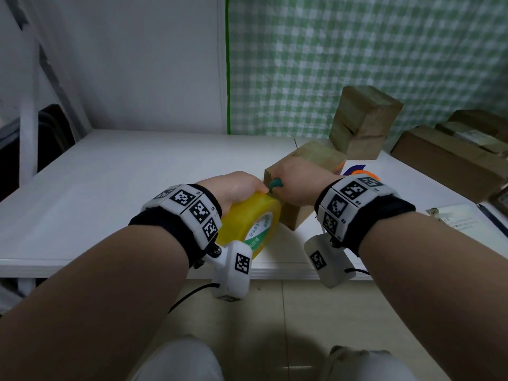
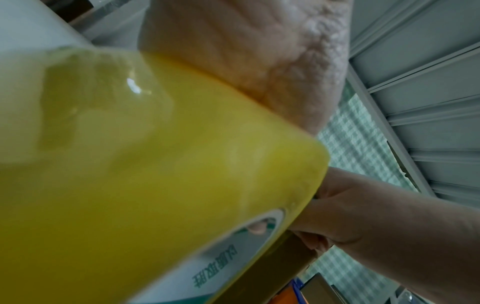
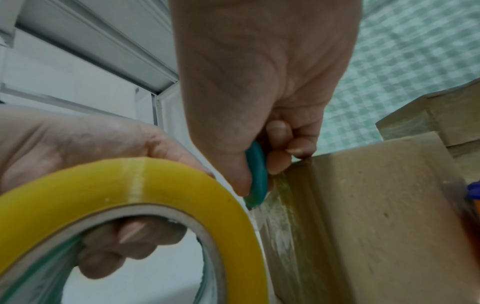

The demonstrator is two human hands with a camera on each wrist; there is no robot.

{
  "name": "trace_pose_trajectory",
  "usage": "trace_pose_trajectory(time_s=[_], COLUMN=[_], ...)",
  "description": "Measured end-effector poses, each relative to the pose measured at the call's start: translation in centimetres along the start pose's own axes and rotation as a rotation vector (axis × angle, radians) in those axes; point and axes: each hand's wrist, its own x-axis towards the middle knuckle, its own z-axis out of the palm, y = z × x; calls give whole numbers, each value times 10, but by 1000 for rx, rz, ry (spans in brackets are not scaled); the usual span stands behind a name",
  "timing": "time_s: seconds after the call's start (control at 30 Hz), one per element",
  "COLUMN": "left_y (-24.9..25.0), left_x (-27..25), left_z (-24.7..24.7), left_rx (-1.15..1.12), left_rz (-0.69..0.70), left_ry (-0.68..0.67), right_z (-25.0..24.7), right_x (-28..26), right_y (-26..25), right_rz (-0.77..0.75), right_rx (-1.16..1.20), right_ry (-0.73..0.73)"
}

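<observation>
A cardboard box (image 1: 308,166) stands on the white table (image 1: 110,188), a strip of clear tape (image 3: 280,205) running down its near side. My left hand (image 1: 236,185) grips a big yellow tape roll (image 1: 247,221) with fingers curled through its core (image 3: 124,232), held against the box's left side. My right hand (image 1: 297,182) pinches a small teal cutter (image 3: 255,174) at the taped box edge. In the left wrist view the tape roll (image 2: 155,185) fills most of the frame and the right hand (image 2: 363,216) sits behind it.
Two stacked taped boxes (image 1: 362,119) stand behind the box. Flat brown cartons (image 1: 445,158) lie at the right. An orange and blue item (image 1: 360,171) peeks out behind my right wrist. A paper sheet (image 1: 464,218) lies at the right table edge. A green checked curtain (image 1: 357,50) hangs behind.
</observation>
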Motion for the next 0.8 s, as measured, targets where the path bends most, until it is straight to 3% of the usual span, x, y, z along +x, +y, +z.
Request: trace_pose_trajectory(time_s=[0.5,0.8], left_y=[1,-1], left_x=[1,6], left_z=[0,-1], left_rx=[-14,-8], left_rz=[-10,-37], left_ry=[5,4], right_z=[-10,-8], right_x=[-3,-1], right_y=[9,7], right_rz=[-8,-12], right_rx=[57,-30], right_ry=[-64,-140])
